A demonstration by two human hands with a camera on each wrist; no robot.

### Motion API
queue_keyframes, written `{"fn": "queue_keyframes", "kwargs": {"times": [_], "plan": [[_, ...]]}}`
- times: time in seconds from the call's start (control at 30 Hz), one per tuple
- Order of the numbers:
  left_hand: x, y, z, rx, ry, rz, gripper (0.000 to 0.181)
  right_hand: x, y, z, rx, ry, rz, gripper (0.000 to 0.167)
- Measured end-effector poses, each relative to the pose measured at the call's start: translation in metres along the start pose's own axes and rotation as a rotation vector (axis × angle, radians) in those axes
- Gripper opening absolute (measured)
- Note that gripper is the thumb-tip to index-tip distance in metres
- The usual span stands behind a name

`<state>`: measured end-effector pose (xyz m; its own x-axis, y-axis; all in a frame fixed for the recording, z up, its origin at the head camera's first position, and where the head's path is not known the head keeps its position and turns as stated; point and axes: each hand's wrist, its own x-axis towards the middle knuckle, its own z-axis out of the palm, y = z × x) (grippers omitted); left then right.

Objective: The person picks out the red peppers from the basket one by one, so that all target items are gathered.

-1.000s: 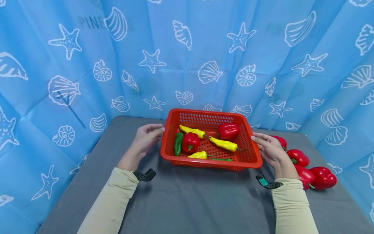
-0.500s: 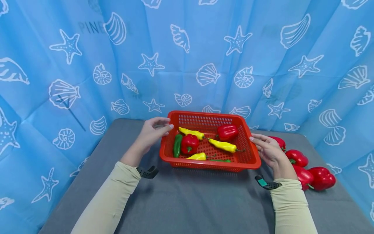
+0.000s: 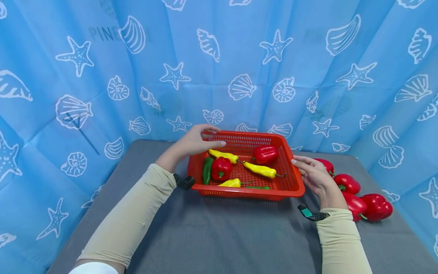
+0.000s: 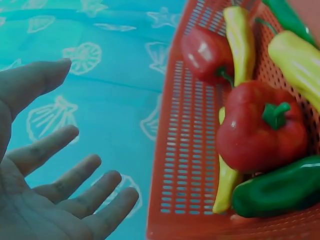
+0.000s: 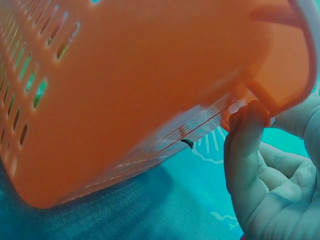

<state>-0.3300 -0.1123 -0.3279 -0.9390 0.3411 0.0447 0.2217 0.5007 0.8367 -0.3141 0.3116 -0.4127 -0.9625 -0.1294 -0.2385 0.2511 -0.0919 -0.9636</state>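
Note:
A red plastic basket [image 3: 239,193] with slotted walls sits tilted toward me in the head view. Inside lie a red bell pepper [image 3: 221,168] at the left, another red bell pepper [image 3: 265,154] at the back right, yellow peppers [image 3: 259,169] and green peppers [image 3: 207,171]. My left hand [image 3: 195,142] hovers over the basket's back left corner, its fingers spread and holding nothing; the left wrist view shows that hand [image 4: 60,195] apart from the wall. On the right side, my right hand [image 3: 316,175] pinches the rim between thumb and fingers, also seen by the hand [image 5: 270,175] in the right wrist view.
Several red bell peppers [image 3: 376,207] lie on the grey cloth [image 3: 239,236] to the right, beside and behind my right wrist. A blue curtain [image 3: 205,76] with shell prints hangs close behind the basket.
My left hand has let go of the basket's left rim and moved right and up, over the back left corner. The right hand keeps its grip; the basket stays nearly in place.

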Motion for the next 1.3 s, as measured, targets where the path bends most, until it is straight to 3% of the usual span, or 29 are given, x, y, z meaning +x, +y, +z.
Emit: {"fn": "queue_keyframes", "kwargs": {"times": [0.13,0.27,0.63,0.93,1.3], "plan": [[0.016,0.006,0.004,0.132,-0.096,0.017,0.069,-0.001,-0.001,0.0,-0.013,-0.006,-0.002,0.04],[0.026,0.007,0.008,0.21,-0.193,-0.007,0.069,-0.001,0.0,0.0,-0.022,-0.004,-0.005,0.042],[0.043,0.002,0.025,0.232,-0.308,-0.147,0.066,0.0,0.004,-0.001,-0.015,0.015,-0.009,0.034],[0.043,-0.007,0.035,0.287,-0.343,-0.322,0.079,0.001,0.005,-0.001,-0.021,-0.006,-0.027,0.031],[0.043,-0.012,0.037,0.296,-0.362,-0.312,0.065,0.0,0.003,0.0,-0.03,-0.001,-0.017,0.044]]}}
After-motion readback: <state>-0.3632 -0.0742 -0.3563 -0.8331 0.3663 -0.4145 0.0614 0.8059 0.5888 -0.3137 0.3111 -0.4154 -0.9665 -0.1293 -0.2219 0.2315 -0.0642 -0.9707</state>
